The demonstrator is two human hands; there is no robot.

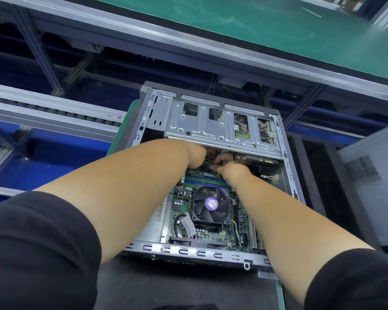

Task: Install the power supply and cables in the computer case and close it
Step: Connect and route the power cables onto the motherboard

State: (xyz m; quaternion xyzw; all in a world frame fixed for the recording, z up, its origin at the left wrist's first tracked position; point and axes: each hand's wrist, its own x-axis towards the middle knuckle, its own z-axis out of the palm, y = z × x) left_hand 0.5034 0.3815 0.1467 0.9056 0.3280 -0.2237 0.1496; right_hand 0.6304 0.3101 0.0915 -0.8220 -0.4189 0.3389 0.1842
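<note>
An open grey computer case lies flat on a dark mat, its motherboard and black CPU fan exposed. A silver drive cage spans the far end. My left hand reaches under the cage's near edge, fingers mostly hidden. My right hand is beside it, fingers pinched on dark and yellow cables just above the memory slots. What my left hand holds is hidden. A white connector lies loose at the case's right.
A grey perforated side panel stands at the right of the case. A green conveyor belt with an aluminium frame runs across the back. A roller rail lies at the left over a blue floor.
</note>
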